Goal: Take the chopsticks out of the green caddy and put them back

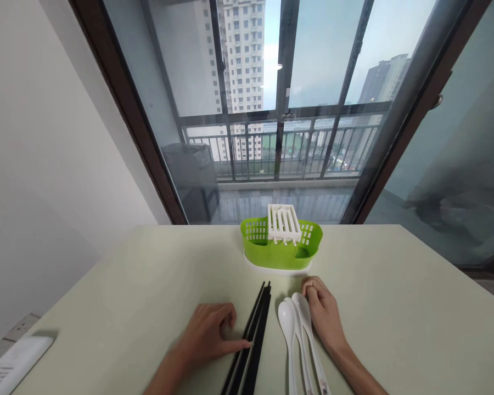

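Several black chopsticks lie bundled on the pale green table, pointing away from me. My left hand rests palm down just left of them, its index fingertip touching the bundle. White spoons lie side by side to the right of the chopsticks. My right hand sits beside the spoons with curled fingers touching the bowl of the rightmost one. Neither hand has lifted anything. A green slotted cutlery holder with a white rack insert stands beyond them near the table's far edge.
A white remote-like device lies at the table's near left corner. Behind the table a large window with dark frame shows a balcony railing and tall buildings. A white wall runs along the left.
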Demonstrator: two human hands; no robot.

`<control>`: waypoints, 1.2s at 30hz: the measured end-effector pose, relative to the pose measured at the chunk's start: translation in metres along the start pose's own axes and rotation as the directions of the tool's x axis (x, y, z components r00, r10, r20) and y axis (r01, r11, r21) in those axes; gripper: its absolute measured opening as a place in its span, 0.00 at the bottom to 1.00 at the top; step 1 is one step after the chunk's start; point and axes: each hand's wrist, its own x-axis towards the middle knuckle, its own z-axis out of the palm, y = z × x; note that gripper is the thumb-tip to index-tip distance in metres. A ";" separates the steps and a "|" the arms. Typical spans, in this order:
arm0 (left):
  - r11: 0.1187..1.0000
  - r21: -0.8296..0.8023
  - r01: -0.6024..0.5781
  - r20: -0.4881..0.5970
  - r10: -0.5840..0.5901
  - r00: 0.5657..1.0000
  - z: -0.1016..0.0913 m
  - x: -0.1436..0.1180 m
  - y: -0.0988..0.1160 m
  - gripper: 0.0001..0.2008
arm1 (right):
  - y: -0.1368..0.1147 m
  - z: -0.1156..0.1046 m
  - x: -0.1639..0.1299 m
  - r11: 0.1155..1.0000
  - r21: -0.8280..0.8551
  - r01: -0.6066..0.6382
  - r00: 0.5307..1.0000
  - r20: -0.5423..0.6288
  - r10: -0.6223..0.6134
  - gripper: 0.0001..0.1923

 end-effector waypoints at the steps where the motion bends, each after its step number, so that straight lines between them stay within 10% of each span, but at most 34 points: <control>1: 1.000 -0.001 -0.003 0.004 0.003 1.000 0.000 0.000 0.000 0.30 | 0.000 0.000 0.000 1.000 -0.001 0.001 1.000 0.000 -0.001 0.14; 36: 0.999 -0.041 -0.007 -0.006 0.006 1.000 0.000 0.002 -0.001 0.30 | -0.003 0.001 0.001 1.000 -0.018 0.025 0.999 -0.022 -0.025 0.11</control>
